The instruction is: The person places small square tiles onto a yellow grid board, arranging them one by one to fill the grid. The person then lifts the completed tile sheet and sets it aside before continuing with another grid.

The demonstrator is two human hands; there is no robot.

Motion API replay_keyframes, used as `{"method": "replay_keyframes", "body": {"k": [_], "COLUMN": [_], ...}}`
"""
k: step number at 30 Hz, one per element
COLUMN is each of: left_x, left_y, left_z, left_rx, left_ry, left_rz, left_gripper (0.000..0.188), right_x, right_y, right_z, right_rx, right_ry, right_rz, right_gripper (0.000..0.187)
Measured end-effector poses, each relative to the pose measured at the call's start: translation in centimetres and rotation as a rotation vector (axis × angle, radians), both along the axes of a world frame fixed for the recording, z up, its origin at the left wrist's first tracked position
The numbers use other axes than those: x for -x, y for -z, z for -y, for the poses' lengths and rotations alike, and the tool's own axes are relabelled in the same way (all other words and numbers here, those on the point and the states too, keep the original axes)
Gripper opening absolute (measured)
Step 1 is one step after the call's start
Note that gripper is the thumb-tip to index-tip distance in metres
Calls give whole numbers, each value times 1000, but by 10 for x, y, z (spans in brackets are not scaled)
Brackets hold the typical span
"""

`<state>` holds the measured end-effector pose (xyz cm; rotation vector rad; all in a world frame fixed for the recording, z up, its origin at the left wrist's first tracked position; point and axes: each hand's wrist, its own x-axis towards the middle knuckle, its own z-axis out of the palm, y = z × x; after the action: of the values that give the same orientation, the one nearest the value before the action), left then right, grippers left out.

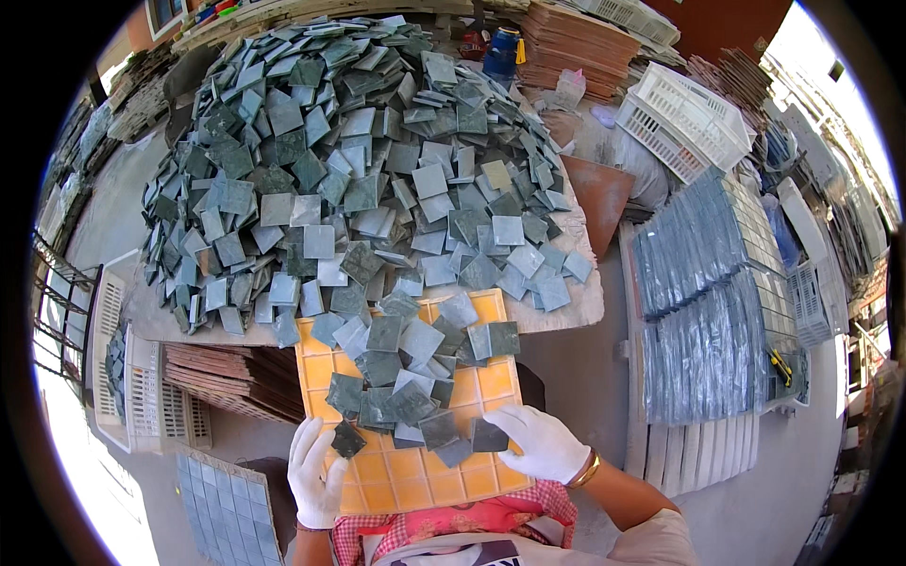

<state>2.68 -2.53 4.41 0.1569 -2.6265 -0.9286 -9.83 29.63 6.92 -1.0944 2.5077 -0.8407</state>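
An orange gridded tray (396, 479) lies tilted across my lap and against the table edge. Loose square grey-green stone tiles (411, 401) are heaped over its upper and middle part. My left hand (315, 474), in a white glove, is at the tray's left edge, its thumb and fingertips on the corner of a dark tile (348, 440). At the right side my gloved right hand (550, 444) pinches another dark tile (489, 436) over the grid. The tray's lower rows hold no tiles.
A large pile of similar tiles (321, 241) covers the table (578, 307) ahead. Plastic-wrapped tile stacks (703, 349) stand on the right, below white crates (684, 118). To the left are a white crate (156, 396), reddish sheets (231, 377) and a tile panel (226, 505).
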Motion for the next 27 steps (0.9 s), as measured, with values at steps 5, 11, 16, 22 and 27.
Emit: {"method": "replay_keyframes", "body": {"k": [5, 11, 16, 22, 27], "left_x": [-13, 9, 38, 111, 239], "left_y": [11, -2, -20, -37, -39], "left_z": [3, -19, -31, -48, -45], "left_rx": [-129, -68, -55, -18, 499], "left_ry": [-84, 21, 157, 324, 374], "left_rz": [73, 41, 7, -76, -172], "left_gripper": [36, 38, 36, 37, 53], "right_x": [-57, -67, -73, -82, -66], "right_y": [17, 25, 39, 50, 50], "right_z": [-46, -45, -39, -23, -8], "right_rx": [-206, -81, -221, 30, 187], "right_ry": [-35, 89, -19, -174, -104], "right_rz": [192, 123, -121, 5, 162], "right_gripper": [57, 49, 42, 39, 35]}}
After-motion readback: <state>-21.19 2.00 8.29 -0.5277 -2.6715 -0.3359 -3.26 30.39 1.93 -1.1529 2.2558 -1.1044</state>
